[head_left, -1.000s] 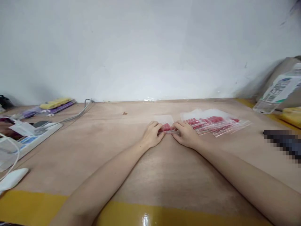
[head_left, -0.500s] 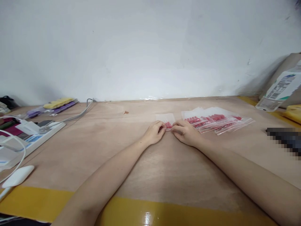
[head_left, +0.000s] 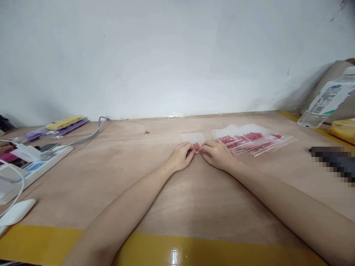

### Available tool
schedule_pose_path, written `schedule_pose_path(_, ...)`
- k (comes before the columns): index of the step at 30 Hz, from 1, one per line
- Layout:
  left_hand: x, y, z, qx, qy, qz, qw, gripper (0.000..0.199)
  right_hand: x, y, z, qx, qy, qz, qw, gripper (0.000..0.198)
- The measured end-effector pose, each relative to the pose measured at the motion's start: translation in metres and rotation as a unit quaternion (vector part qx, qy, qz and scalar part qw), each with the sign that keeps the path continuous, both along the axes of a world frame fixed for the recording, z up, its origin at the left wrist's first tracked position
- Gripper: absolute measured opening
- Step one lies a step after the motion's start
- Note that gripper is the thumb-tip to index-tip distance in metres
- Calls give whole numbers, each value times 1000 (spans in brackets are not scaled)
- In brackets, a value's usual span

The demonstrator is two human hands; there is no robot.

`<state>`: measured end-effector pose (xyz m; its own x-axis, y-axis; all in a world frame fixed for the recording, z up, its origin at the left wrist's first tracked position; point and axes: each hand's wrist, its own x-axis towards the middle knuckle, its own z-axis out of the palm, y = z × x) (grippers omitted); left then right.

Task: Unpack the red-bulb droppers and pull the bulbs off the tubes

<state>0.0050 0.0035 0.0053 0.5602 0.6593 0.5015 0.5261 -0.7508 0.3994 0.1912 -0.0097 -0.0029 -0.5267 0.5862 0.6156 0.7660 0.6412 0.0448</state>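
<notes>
A small clear plastic bag point(head_left: 191, 137) with red pieces in its near end lies flat on the table between my hands. My left hand point(head_left: 181, 156) pinches the bag's near edge, its thumb and fingers pressed together. From the other side, my right hand point(head_left: 215, 152) closes its fingertips on the same edge. My fingers cover part of the red pieces, whose exact kind is too small to make out. Just right of my right hand, several similar bags point(head_left: 251, 136) with red pieces lie overlapped in a fanned pile.
A power strip point(head_left: 52, 164) with plugs and white cables lies at left, near a white flat-ended object point(head_left: 18, 213). Yellow and purple packets point(head_left: 66, 123) rest by the wall. A plastic bottle point(head_left: 327, 98) leans at right, above a pixelated dark object point(head_left: 335, 162).
My right hand has shifted slightly left along the bag's near edge, closer to my left hand. The left hand keeps its pinch. The view has turned slightly to the right.
</notes>
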Motion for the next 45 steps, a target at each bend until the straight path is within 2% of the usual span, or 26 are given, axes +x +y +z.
schedule_pose_path(5, 0, 1, -1, 1, 5, -3, 1000, 11, -4, -2, 3, 10, -29, -18, 999, 14)
schedule_pose_path(16, -3, 3, -2, -20, -1, -20, 1000, 16, -4, 2, 0, -4, -4, 52, 999, 20)
schedule_pose_path(24, -2, 2, 1, -29, 4, -27, 999, 15, -9, 0, 1, -33, 4, 7, 999, 17)
schedule_pose_path(30, 2, 2, 0, -21, 20, 41, 999, 11, -18, -2, 5, -50, -14, -15, 999, 16)
schedule_pose_path(34, 4, 1, 0, -10, 4, 108, 994, 11, -23, -3, 6, -56, -16, -2, 998, 14)
schedule_pose_path(37, 4, 0, 0, 0, -30, 162, 986, 12, -22, -3, 5, -78, 28, 51, 995, 10)
schedule_pose_path(40, -1, 3, 0, 9, -75, 208, 975, 13, -16, -3, 5, -135, 90, 139, 977, 9)
schedule_pose_path(42, -6, 6, 1, 9, -92, 209, 974, 17, -12, -4, 6, -180, 126, 167, 961, 8)
schedule_pose_path(45, -13, 9, 2, -2, -89, 177, 980, 23, -7, -4, 5, -205, 174, 151, 951, 14)
